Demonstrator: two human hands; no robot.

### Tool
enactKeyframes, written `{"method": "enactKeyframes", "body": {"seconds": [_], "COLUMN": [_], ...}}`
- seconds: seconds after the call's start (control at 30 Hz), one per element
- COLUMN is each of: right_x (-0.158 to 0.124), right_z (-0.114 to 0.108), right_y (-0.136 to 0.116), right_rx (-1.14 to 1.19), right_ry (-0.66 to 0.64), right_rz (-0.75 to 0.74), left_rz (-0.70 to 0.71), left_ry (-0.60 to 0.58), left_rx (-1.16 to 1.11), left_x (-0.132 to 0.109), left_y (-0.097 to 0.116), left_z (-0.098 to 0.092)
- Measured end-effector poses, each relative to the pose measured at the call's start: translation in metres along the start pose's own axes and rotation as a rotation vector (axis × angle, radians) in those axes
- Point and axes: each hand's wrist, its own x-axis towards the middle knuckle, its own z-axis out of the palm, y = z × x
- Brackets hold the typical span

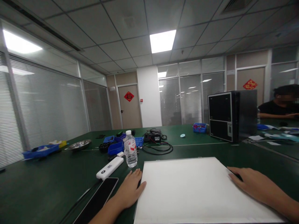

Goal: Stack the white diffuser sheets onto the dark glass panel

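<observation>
bare left grip point(132, 189), bare right grip point(251, 179), slender tapering fingers point(137, 173), uncovered wrists point(267, 188), slim bare forearms point(108, 209)

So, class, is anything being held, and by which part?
The left hand and right hand are at opposite side edges of the white panel; whether they grip it cannot be told.

A white panel point(184, 189) looks smooth and matt; the green surface point(35, 186) is smooth with a low sheen. Clear, glossy plastic bottle point(131, 152), shiny metal dish point(80, 145), blue plastic tray point(39, 153), glossy black phone screen point(99, 199).
</observation>
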Motion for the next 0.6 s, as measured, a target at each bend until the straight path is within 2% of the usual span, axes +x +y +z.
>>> {"method": "enactKeyframes", "body": {"seconds": [0.13,0.33,0.6], "right_x": [-0.002,-0.003,0.01], "right_z": [-0.004,-0.003,-0.004], "right_y": [0.0,0.0,-0.001], "right_rx": [0.065,0.265,0.616], "right_ry": [-0.022,0.017,0.075], "right_rz": [-0.018,-0.042,0.177], "left_rz": [-0.001,-0.005,0.006], "left_ry": [0.001,-0.026,-0.054], "left_rx": [0.025,0.009,0.003], "left_x": [0.0,-0.001,0.001], "left_y": [0.002,0.001,0.001], "left_z": [-0.001,-0.003,-0.005]}}
